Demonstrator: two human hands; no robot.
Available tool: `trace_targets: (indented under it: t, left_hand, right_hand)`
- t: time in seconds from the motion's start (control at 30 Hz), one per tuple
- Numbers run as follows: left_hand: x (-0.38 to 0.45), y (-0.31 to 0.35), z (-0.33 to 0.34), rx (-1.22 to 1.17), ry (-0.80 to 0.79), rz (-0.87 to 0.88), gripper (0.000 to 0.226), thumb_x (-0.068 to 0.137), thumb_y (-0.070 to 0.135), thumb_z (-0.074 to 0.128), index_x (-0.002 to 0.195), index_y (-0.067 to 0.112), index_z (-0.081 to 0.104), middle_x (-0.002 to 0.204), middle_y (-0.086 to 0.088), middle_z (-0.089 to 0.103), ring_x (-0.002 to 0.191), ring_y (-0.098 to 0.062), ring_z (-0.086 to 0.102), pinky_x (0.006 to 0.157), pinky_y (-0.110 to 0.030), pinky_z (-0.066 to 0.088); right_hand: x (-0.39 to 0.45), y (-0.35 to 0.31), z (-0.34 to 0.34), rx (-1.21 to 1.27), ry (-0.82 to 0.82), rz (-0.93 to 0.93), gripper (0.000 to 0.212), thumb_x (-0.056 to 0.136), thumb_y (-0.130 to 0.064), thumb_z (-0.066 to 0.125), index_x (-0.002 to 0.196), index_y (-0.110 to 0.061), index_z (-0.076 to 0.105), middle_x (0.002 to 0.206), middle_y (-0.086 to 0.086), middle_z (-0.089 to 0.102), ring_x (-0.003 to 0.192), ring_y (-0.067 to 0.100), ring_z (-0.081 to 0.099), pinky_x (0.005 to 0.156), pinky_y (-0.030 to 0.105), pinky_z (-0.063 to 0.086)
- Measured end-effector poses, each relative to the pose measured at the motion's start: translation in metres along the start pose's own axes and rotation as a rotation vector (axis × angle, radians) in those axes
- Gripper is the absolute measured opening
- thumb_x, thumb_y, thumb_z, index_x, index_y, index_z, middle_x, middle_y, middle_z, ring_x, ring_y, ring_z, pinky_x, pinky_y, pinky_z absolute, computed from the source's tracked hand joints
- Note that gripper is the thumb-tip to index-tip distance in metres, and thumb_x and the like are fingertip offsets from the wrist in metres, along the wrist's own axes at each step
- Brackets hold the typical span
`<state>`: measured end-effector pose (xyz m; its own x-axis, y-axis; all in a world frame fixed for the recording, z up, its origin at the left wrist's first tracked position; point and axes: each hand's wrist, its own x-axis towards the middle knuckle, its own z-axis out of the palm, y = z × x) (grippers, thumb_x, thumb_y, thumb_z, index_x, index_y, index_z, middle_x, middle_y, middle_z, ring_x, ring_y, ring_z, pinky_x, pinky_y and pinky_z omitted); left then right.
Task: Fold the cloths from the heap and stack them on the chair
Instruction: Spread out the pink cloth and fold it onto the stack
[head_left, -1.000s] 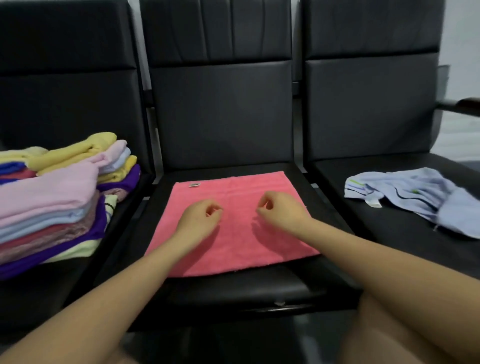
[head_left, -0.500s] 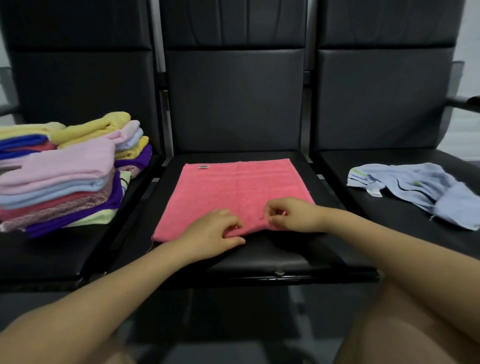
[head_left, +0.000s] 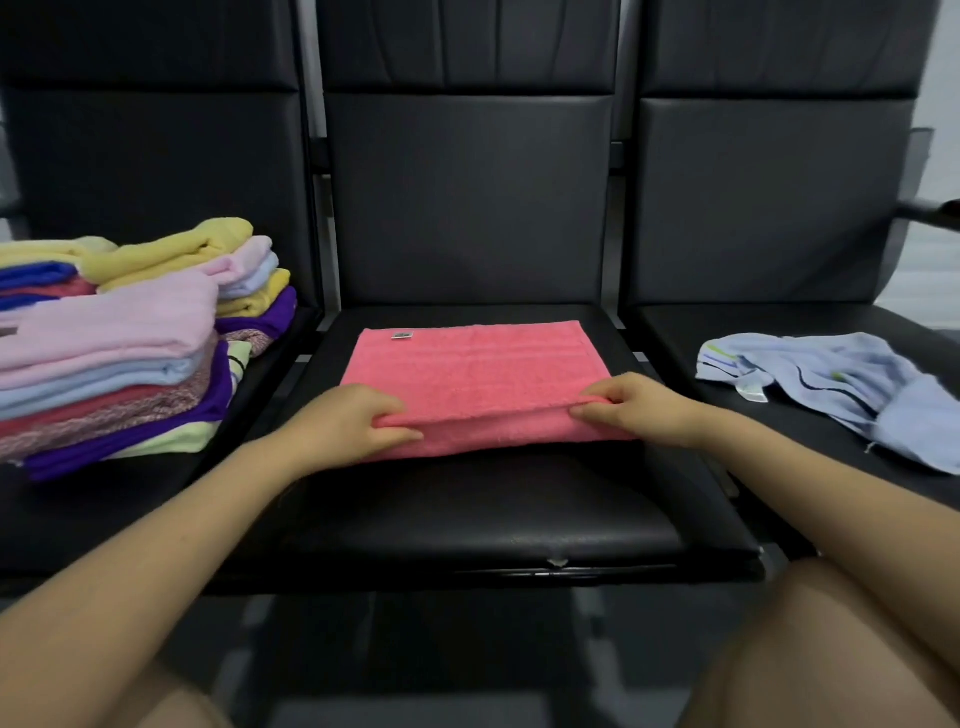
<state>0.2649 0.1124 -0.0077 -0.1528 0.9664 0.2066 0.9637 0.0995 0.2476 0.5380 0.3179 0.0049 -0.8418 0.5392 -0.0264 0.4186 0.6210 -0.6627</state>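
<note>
Pinching the near edge of the pink cloth (head_left: 472, 374) on the middle seat (head_left: 467, 519): left hand (head_left: 353, 421), right hand (head_left: 631, 408), fingers clamped on fabric. Risk: uneven lift skewing the fold, corners missing the far edge.

— What has changed with the pink towel (head_left: 475, 374) on the middle seat?

— A second ago it lay spread flat, both hands resting on its middle. Since then its near edge has been lifted off the seat and carried toward the backrest, so a doubled strip now runs along the front.

— And the hands?

— They slid back to the near edge, then apart. The left hand (head_left: 345, 421) now pinches the fold near the towel's left end, the right hand (head_left: 636, 408) near its right end.
</note>
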Motion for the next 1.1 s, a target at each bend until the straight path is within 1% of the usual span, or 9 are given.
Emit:
trace_targets:
  t: [0.13,0.2,0.3,0.43,0.57,0.73,0.93,1.03,1.1]
  left_hand:
    - [-0.013,-0.027,-0.005,-0.137,0.081,-0.035,0.042,0.078,0.061,0.055,0.061,0.022,0.059,0.061,0.002,0.054,0.061,-0.01,0.051,0.068,-0.036,0.044]
    - [-0.021,-0.034,-0.007,-0.244,0.096,-0.075,0.012,0.087,0.032,0.068,0.076,0.028,0.067,0.08,0.011,0.064,0.076,-0.001,0.059,0.078,-0.023,0.046]
    - [-0.027,-0.03,-0.005,-0.373,0.14,-0.131,0.031,0.095,0.006,0.056,0.083,0.034,0.061,0.077,0.027,0.063,0.073,0.012,0.055,0.072,-0.007,0.039]
    - [-0.025,-0.018,0.005,-0.504,0.187,-0.212,0.024,0.098,0.006,0.051,0.089,0.026,0.061,0.077,0.021,0.062,0.073,0.019,0.053,0.075,-0.005,0.037]
    - [-0.014,-0.013,0.005,-0.421,0.115,-0.244,0.026,0.098,0.014,0.053,0.08,0.032,0.058,0.078,0.014,0.058,0.074,0.003,0.053,0.066,-0.008,0.037]
    - [0.02,-0.022,0.0,-0.312,0.173,-0.301,0.01,0.094,0.017,0.059,0.087,0.02,0.067,0.082,0.01,0.062,0.081,-0.007,0.056,0.068,-0.006,0.036]
    - [0.07,-0.033,0.007,-0.334,0.313,-0.436,0.004,0.091,0.023,0.062,0.091,0.023,0.066,0.087,0.008,0.063,0.089,-0.014,0.059,0.075,-0.028,0.04]
    - [0.078,-0.044,0.027,-0.201,0.202,-0.505,0.016,0.09,0.025,0.062,0.105,0.024,0.065,0.112,-0.001,0.063,0.107,-0.02,0.059,0.089,-0.031,0.044]
    - [0.077,-0.048,0.031,-0.138,0.163,-0.548,0.029,0.09,0.026,0.061,0.119,0.021,0.061,0.124,-0.007,0.057,0.116,-0.025,0.054,0.096,-0.034,0.042]
  right_hand:
    - [-0.011,0.013,-0.009,0.064,0.053,0.021,0.039,0.097,-0.026,0.057,0.072,0.003,0.049,0.071,0.003,0.038,0.068,0.013,0.037,0.066,0.027,0.031]
    - [-0.017,0.018,-0.011,0.106,0.088,0.045,0.033,0.099,-0.024,0.052,0.079,0.002,0.055,0.072,0.0,0.043,0.067,0.005,0.04,0.064,0.021,0.033]
    - [-0.025,0.017,-0.009,0.22,0.095,0.09,0.025,0.1,-0.022,0.05,0.079,-0.013,0.058,0.068,-0.009,0.048,0.06,0.0,0.042,0.059,0.016,0.035]
    - [-0.023,0.012,-0.004,0.359,0.049,0.158,0.025,0.1,-0.018,0.05,0.083,-0.006,0.064,0.073,-0.002,0.063,0.065,0.007,0.057,0.06,0.017,0.044]
    - [-0.014,0.014,-0.008,0.271,0.057,0.209,0.026,0.097,-0.025,0.056,0.08,-0.01,0.068,0.073,-0.002,0.069,0.066,0.009,0.064,0.061,0.019,0.049]
    - [0.015,0.029,-0.015,-0.031,0.173,0.186,0.019,0.093,-0.024,0.062,0.084,-0.008,0.07,0.079,0.002,0.067,0.076,0.014,0.061,0.068,0.022,0.045]
    - [0.05,0.041,-0.022,-0.02,0.494,0.245,0.005,0.089,-0.019,0.065,0.088,-0.015,0.069,0.086,0.001,0.067,0.085,0.016,0.062,0.066,0.018,0.044]
    - [0.058,0.055,-0.02,-0.163,0.466,0.405,0.028,0.086,-0.028,0.067,0.111,-0.018,0.064,0.111,0.003,0.066,0.109,0.025,0.061,0.088,0.032,0.046]
    - [0.058,0.059,-0.019,-0.272,0.432,0.451,0.043,0.085,-0.035,0.067,0.122,-0.015,0.06,0.124,0.009,0.061,0.116,0.03,0.056,0.095,0.036,0.045]
